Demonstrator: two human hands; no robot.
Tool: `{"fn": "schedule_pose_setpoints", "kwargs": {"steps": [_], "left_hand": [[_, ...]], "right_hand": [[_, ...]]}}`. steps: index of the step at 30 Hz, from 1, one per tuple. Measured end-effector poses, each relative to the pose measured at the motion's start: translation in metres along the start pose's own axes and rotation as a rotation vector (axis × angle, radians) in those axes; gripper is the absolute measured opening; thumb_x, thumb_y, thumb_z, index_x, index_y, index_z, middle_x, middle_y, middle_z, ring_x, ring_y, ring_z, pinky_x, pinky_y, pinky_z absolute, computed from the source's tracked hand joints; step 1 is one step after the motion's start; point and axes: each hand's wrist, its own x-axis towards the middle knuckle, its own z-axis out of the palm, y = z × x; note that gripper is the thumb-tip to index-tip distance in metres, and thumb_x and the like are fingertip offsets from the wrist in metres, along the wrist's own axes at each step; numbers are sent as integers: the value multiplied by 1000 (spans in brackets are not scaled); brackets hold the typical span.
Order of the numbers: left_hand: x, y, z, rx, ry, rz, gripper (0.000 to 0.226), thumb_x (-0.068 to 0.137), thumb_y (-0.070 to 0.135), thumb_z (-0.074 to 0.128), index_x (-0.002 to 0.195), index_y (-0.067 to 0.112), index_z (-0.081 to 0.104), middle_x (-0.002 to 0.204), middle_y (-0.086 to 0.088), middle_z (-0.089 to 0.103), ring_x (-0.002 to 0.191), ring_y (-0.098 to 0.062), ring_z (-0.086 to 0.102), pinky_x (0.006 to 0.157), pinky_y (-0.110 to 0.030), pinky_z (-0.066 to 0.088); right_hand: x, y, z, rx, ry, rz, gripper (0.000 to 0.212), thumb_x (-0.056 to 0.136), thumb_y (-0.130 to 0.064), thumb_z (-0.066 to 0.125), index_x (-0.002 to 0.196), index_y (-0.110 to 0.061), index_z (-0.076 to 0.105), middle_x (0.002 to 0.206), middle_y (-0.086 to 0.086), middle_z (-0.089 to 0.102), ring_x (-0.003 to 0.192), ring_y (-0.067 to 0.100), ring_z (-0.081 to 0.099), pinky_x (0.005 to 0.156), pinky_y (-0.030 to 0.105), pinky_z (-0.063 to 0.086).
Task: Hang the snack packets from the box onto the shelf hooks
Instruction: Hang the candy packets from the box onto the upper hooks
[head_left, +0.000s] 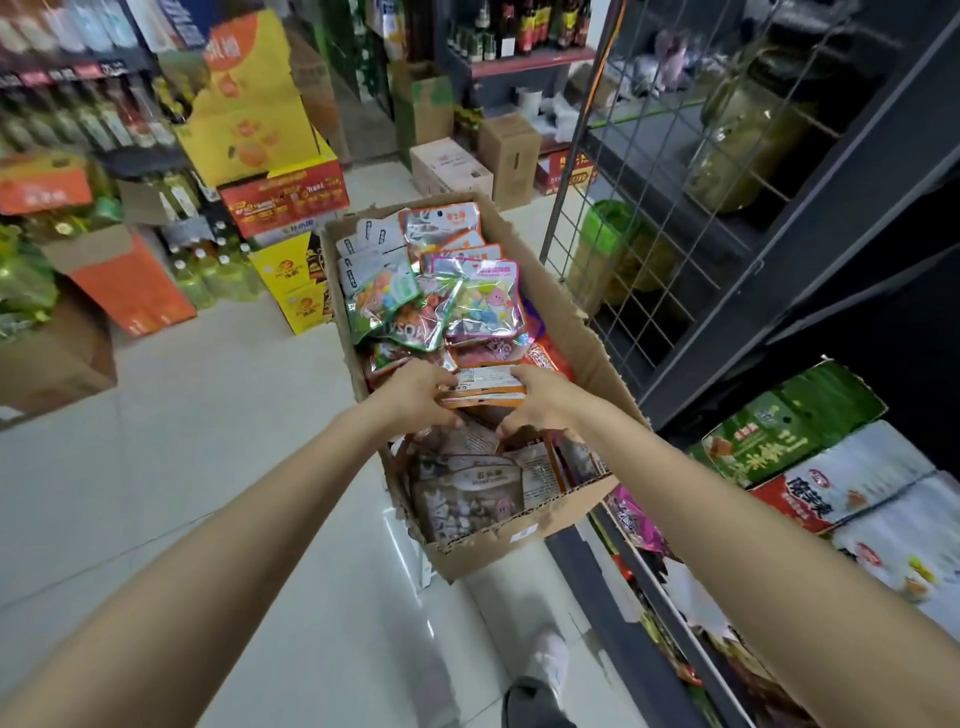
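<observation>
A thin stack of orange-edged foil snack packets with white label panels (485, 387) sits clamped between both hands over the middle of the box, its left end under the left hand (418, 392) and its right end under the right hand (540, 397). The fingers of each hand curl around the stack's ends, thumbs on the near side, closed on the packets.

Just beyond the fingertips lie glossy pink and green candy bags (441, 301), heaped loosely; just below the wrists, nearer the person, stand brownish paper-look pouches (467, 493) packed upright. All of it fills the open brown cardboard box (566, 322) on the pale tiled floor.

To the right of the right hand rises a dark wire-grid shelf panel (639, 208); no packets show hanging on it, and no hooks can be made out. I judge the job barely begun: the box looks nearly full, and this stack has yet to reach the rack.
</observation>
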Motion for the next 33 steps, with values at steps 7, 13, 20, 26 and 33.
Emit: {"fn": "schedule_pose_setpoints", "kwargs": {"steps": [7, 13, 20, 26, 33], "left_hand": [[8, 4, -9, 73, 239, 60, 20, 96, 11, 49, 80, 3, 59, 68, -6, 55, 72, -30, 58, 61, -30, 40], [1, 21, -39, -307, 406, 193, 15, 91, 22, 61, 81, 11, 64, 78, 5, 61, 69, -7, 53, 63, -18, 41], [-15, 69, -75, -810, 330, 258, 28, 92, 38, 55, 100, 12, 60, 87, 5, 59, 78, -3, 52, 69, -13, 39], [-31, 146, -102, -788, 432, 456, 42, 91, 43, 55, 68, 10, 43, 63, -7, 33, 58, -15, 35, 61, -27, 32], [-77, 305, -101, -948, 534, 765, 37, 91, 30, 60, 65, 5, 50, 55, -10, 40, 45, -15, 36, 46, -30, 31]], "right_hand": [[3, 5, -4, 28, 344, -70, 29, 93, -29, 59, 118, -17, 66, 121, 13, 56, 98, 27, 57, 81, 37, 46], [-30, -12, -33, 172, 527, -186, 15, 92, -23, 61, 97, -15, 73, 89, 6, 70, 77, 12, 61, 62, 14, 42], [-92, -41, -82, 622, 589, -324, 12, 89, -7, 61, 94, -15, 68, 94, 9, 71, 83, 20, 69, 78, 32, 57], [-162, -42, -135, 698, 862, -446, 10, 89, -6, 62, 96, -7, 70, 67, -10, 70, 63, 2, 65, 59, 19, 52], [-305, -11, -196, 618, 1186, -594, 5, 90, -17, 64, 90, -22, 65, 86, -4, 71, 77, 8, 67, 75, 35, 55]]}}
